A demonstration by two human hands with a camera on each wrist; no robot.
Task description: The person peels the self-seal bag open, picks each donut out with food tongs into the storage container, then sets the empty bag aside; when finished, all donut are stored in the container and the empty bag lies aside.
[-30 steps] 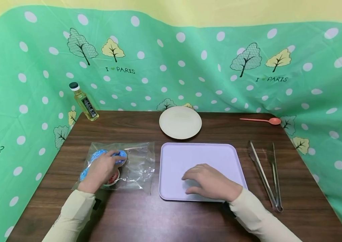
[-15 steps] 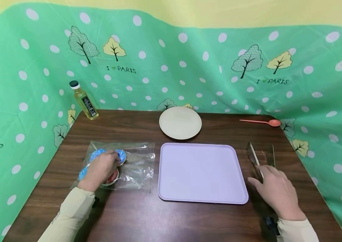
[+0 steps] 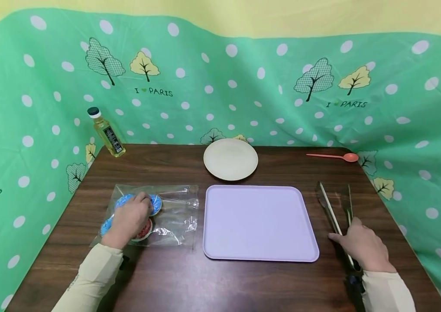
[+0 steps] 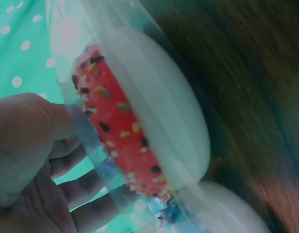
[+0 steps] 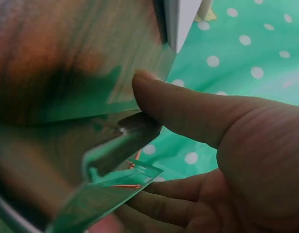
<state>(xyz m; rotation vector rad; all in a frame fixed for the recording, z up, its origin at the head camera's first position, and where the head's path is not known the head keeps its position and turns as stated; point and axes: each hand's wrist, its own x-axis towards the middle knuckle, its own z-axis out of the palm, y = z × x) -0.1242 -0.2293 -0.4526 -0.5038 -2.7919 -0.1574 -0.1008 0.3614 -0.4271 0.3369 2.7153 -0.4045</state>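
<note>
On the left lies a clear plastic bag (image 3: 175, 208) with toy-like doughnuts inside, some blue-topped (image 3: 156, 204) and one red-topped (image 3: 142, 231). My left hand (image 3: 131, 219) rests over them, its fingertips at a blue-topped one. The left wrist view shows the red doughnut's sprinkles (image 4: 120, 116) and pale base through the film, with my fingers (image 4: 93, 187) spread against the bag. On the right, my right hand (image 3: 364, 245) holds metal tongs (image 3: 331, 212), which lie spread on the table. Its thumb (image 5: 164, 102) is on one arm, its fingers beyond the other; the tongs' joined end is partly covered.
A lilac tray (image 3: 259, 223) lies between the hands. Behind it is a round cream plate (image 3: 230, 159). A bottle of yellow liquid (image 3: 109, 136) stands at the back left, and a coral spoon (image 3: 349, 157) lies at the back right. A dotted green curtain (image 3: 220, 99) bounds the brown table (image 3: 220, 286).
My right hand has moved from above the tray rightward to the tongs and taken hold of them. My left hand stays on the bag, its fingers bent further down onto the blue-topped doughnut.
</note>
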